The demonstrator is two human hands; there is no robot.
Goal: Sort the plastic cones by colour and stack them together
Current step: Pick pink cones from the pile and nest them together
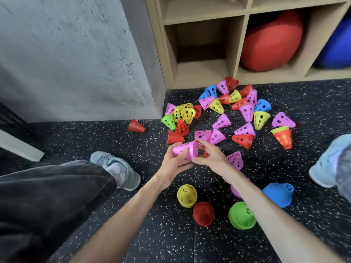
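Above the speckled black rubber floor (133,215), the left hand (173,164) grips a perforated pink plastic cone (183,149) lying sideways, while the right hand (210,155) pinches its wide rim. Behind them lies a loose heap of mixed-colour cones (228,111); nearer the person stand single yellow (187,195), red (203,213), green (241,215) and blue (278,193) cones.

On the floor (152,234), five upright cone stacks stand near the front edge: yellow (187,195), red (203,213), green (241,215), blue (278,194), pink (235,190). Two hands, left (173,164) and right (210,157), hold one pink cone (185,149). Roughly thirty loose cones (245,111) lie beyond; exact count unclear.
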